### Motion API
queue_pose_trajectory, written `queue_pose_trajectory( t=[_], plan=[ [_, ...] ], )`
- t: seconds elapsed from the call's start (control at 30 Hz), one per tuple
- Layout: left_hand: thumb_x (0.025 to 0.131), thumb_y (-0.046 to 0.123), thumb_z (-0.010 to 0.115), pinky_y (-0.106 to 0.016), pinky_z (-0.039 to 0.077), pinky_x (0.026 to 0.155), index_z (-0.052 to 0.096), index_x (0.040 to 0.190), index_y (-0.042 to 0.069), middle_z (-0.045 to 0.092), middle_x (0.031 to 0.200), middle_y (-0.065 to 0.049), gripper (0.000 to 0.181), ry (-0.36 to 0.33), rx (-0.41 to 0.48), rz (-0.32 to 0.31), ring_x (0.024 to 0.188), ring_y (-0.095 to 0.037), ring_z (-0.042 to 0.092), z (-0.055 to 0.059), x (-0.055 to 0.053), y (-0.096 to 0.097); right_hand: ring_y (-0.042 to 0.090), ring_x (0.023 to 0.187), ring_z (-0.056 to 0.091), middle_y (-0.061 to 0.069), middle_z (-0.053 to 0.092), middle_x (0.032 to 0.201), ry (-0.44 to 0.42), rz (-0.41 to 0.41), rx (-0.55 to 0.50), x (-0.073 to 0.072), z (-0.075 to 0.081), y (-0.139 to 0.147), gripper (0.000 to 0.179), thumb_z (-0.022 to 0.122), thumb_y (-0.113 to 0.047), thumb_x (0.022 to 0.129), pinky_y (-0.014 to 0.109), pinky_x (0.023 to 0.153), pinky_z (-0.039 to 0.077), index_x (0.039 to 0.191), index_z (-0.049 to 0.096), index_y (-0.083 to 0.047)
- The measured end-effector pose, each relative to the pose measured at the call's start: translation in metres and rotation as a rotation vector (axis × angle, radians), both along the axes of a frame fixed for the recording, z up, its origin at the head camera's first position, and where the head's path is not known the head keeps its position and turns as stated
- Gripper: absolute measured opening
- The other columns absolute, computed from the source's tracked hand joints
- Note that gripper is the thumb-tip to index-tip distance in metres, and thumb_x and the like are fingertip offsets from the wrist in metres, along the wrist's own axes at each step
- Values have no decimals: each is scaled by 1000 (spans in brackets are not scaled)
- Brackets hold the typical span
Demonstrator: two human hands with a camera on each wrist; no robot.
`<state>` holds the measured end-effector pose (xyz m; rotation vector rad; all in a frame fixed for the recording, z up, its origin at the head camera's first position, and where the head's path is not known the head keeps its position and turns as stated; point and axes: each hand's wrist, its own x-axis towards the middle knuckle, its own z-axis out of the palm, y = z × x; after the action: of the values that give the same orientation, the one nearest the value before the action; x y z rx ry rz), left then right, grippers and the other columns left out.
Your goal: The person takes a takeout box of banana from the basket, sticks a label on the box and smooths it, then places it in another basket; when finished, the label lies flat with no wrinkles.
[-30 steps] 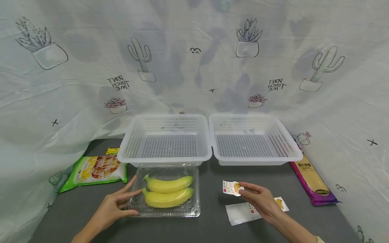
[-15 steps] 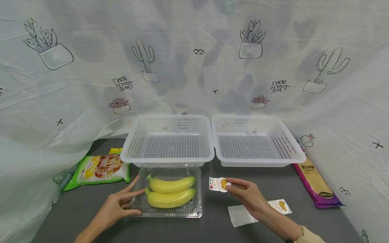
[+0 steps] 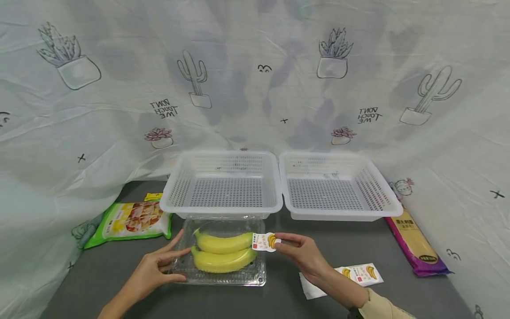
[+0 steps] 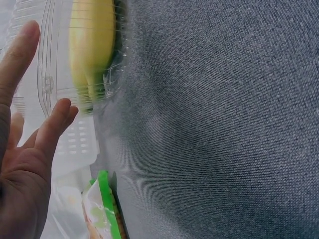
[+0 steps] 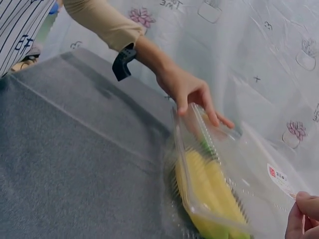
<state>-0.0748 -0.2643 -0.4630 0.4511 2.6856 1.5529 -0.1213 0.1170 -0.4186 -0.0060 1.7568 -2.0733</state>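
Observation:
A clear plastic clamshell box [image 3: 223, 281], lid down, holds two yellow bananas [image 3: 225, 261]. At its left side is my left hand [image 3: 147, 270], fingers spread and fairly straight; the right wrist view shows thumb and fingertips touching the box edge. My right hand [image 3: 308, 257] pinches a small white sticker [image 3: 260, 242] with a banana picture by its right end, between thumb and forefinger. In the head view the sticker overlaps the right part of the lid; the right wrist view has it [image 5: 279, 179] above the lid, tilted.
Behind the box stand two white perforated baskets [image 3: 223, 210] [image 3: 346, 212]. A sheet of banana stickers [image 3: 364, 274] lies under my right forearm. To the left is a green food bag [image 3: 135, 221] with a small yellow packet [image 3: 153, 196]; to the right, a purple-and-yellow packet [image 3: 416, 243].
My right hand has carried the sticker leftward from over the sticker sheet to the right part of the box. The left hand has stayed at the box's left side.

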Motion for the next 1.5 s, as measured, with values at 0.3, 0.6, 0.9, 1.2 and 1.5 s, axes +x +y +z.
queue_pose_trajectory(
  t=[0.3,0.6,0.9,1.2,1.5],
  plan=[
    [66,15,85,-21,37,42,63,127,5,27,154,-16,65,-4,10,-7,46,-1,17,0,0,0,13,96,64,12,66,110,23,5,-23,-6,3,-22,42,70,-2,86,25,85,51,123,58,13],
    [66,22,85,-20,52,64,64,127,8,28,155,-12,65,-10,-13,2,94,-2,59,0,0,0,14,96,65,14,65,115,47,66,5,-13,7,-42,41,69,-6,87,38,94,48,124,59,10],
    [67,18,85,-21,36,43,64,126,6,28,155,-14,65,-1,3,-6,47,2,14,2,-1,0,13,95,64,11,66,110,60,223,-13,-30,7,-55,39,67,-4,89,35,92,49,123,58,13],
    [68,22,85,-23,43,51,63,128,7,25,155,-14,65,-13,-5,-10,53,5,34,1,1,-2,14,92,65,6,70,103,138,532,69,-64,3,-60,34,67,-2,88,46,90,49,120,62,7],
    [69,20,84,-24,40,46,62,128,5,25,155,-16,65,8,19,-26,49,3,15,0,2,-3,16,91,67,11,71,105,352,852,170,-101,13,-72,29,69,2,85,53,85,50,113,67,7]
  ],
)
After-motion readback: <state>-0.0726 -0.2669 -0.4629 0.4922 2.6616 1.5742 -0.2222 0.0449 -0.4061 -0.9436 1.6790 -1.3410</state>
